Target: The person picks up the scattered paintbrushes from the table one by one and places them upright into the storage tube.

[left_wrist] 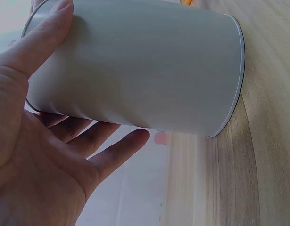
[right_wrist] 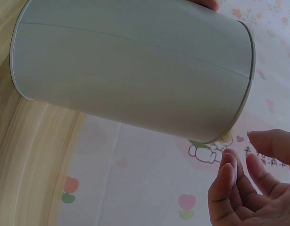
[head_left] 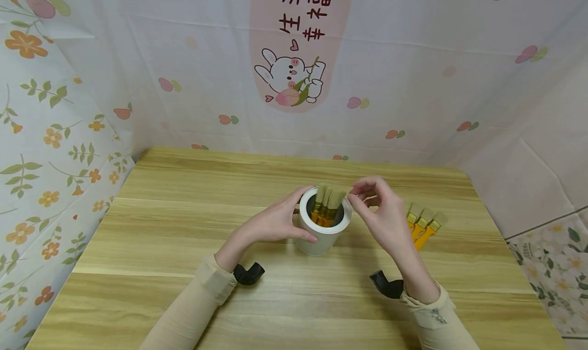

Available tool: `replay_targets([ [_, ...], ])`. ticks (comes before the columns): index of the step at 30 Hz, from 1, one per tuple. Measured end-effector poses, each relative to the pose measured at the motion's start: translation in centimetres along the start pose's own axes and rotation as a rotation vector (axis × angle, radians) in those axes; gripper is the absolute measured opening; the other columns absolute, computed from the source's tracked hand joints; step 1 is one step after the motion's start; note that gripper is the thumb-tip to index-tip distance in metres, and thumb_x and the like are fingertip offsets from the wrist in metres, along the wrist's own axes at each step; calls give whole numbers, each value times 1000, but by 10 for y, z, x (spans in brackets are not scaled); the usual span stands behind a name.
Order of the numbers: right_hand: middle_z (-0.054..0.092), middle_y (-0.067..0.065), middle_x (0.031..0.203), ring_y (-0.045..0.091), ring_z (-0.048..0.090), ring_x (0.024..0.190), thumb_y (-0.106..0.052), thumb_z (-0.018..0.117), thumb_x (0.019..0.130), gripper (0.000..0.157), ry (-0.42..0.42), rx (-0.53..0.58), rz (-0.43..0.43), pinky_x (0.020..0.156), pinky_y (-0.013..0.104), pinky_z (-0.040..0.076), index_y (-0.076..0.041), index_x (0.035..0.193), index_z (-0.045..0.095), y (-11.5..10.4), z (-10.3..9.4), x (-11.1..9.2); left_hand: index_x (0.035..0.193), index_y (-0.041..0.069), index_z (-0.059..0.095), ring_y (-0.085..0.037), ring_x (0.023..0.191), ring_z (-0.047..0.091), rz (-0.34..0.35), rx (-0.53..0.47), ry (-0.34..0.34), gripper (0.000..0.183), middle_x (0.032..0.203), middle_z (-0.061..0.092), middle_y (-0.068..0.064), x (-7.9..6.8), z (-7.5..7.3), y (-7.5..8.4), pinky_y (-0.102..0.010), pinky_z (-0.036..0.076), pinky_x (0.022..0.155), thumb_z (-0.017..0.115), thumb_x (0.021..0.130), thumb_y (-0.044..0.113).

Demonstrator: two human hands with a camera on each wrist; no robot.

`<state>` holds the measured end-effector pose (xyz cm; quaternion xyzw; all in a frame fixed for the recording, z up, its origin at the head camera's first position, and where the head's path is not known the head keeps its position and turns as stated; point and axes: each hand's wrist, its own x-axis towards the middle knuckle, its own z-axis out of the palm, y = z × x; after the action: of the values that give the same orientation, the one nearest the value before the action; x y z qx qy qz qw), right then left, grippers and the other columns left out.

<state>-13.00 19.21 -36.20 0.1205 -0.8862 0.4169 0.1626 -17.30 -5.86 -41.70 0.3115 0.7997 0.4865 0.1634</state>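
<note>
A pale grey cylindrical canister (head_left: pixel 317 245) with a white rim stands upright on the table. My left hand (head_left: pixel 277 220) grips its side, thumb on the near face and fingers round the far side; the left wrist view shows the thumb (left_wrist: pixel 45 40) along the wall. Several paintbrushes (head_left: pixel 328 204) with orange handles stand inside, bristles up and above the rim. At the rim's right, my right hand (head_left: pixel 378 207) has loosely bent fingers close to the bristle tips. In the right wrist view its thumb (right_wrist: pixel 272 143) and fingers are apart, with nothing between them.
Three more paintbrushes (head_left: pixel 423 225) lie side by side on the wooden table (head_left: pixel 184 186), right of the canister and partly behind the right forearm. Black bent pieces (head_left: pixel 387 284) sit at both wrists. A printed cloth (head_left: pixel 193 74) hangs behind the table.
</note>
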Motion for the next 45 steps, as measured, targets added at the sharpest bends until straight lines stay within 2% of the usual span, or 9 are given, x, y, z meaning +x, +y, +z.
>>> replay_targets([
  [9,69,9,111,-4,59,92,-13,69,99,32,47,10,42,78,7,49,-4,128,59,4,-12,2,159,30,27,-18,143,49,-11,0,0,106,152,47,6,-3,0,0,-43,44,118,93,76,35],
  [16,66,11,116,-6,59,94,-11,69,99,41,68,9,63,79,6,48,-6,137,55,13,-26,3,159,30,27,-16,143,48,9,-3,7,106,152,47,7,0,0,0,-42,43,119,93,76,35],
  [23,64,13,122,-7,57,94,-17,66,101,47,57,-36,122,78,4,47,-13,145,51,33,-39,-2,158,31,29,-14,142,48,6,-11,7,105,151,46,9,1,-1,1,-41,43,119,93,76,34],
  [33,61,18,124,-14,53,89,-22,64,102,52,21,-151,217,74,1,46,-8,149,45,68,-56,-16,158,31,28,-16,142,49,1,-7,10,106,152,46,8,1,0,0,-41,43,119,94,75,34],
  [36,61,20,125,-7,55,91,-25,62,103,55,4,-171,249,73,2,46,-8,151,43,76,-60,-19,158,30,28,-17,142,49,5,-8,11,106,152,46,8,1,0,0,-41,44,118,94,75,34],
  [42,60,26,127,36,66,100,-24,61,103,60,-33,-216,285,63,13,50,-5,155,36,94,-66,-26,158,29,28,-16,142,49,0,7,12,106,152,47,8,1,1,0,-41,43,119,93,75,35],
  [45,58,30,128,46,65,103,-23,62,103,64,-53,-235,306,61,14,50,-1,156,33,103,-68,-30,158,30,28,-17,141,50,-4,15,16,106,151,48,8,1,0,0,-44,43,118,94,75,36],
])
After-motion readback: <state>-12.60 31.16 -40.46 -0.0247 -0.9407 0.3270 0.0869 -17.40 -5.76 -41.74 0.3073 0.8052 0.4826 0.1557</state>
